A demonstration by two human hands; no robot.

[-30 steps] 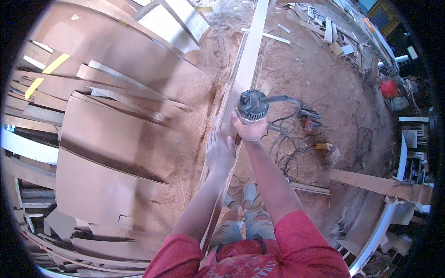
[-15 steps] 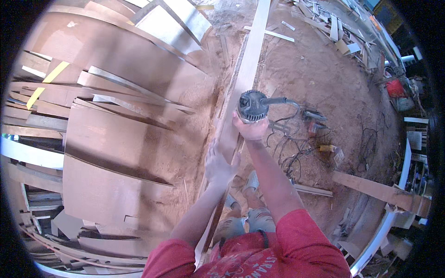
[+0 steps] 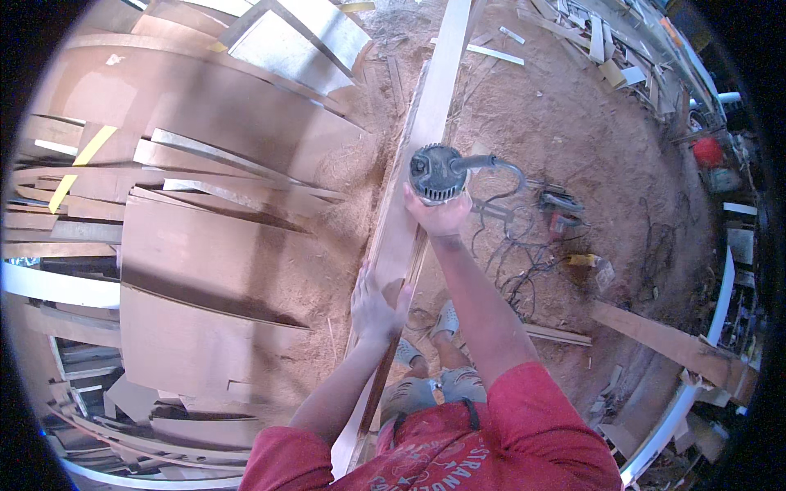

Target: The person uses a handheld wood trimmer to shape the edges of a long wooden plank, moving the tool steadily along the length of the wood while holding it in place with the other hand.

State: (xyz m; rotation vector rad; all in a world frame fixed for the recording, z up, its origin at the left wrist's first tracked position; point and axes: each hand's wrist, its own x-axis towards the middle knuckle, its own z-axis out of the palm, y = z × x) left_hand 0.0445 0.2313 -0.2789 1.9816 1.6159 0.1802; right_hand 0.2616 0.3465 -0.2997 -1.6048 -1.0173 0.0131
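A long, pale wooden board point(image 3: 431, 110) runs from the far edge of the view down past my left side. On its face, near the right edge, stands a dark, round-topped router point(image 3: 436, 172) with vent slots and a thick cord. My right hand point(image 3: 442, 214) is wrapped round the router's near side; the bit and base are hidden. Closer to my body, my left hand point(image 3: 375, 309) spans the board, its thumb toward the right edge and its fingers along the left edge.
Large brown sheets point(image 3: 192, 303) and stacked strips lie on the left. Black cords point(image 3: 516, 274) trail over the sawdust-covered floor beside a red-and-grey power tool point(image 3: 561, 213). Wood offcuts point(image 3: 602, 41) are heaped at far right; a wide plank point(image 3: 663, 335) lies at right.
The router and my right hand have shifted slightly left and toward me along the board. My left hand has slid a little nearer too, still on the board. The view has shifted slightly.
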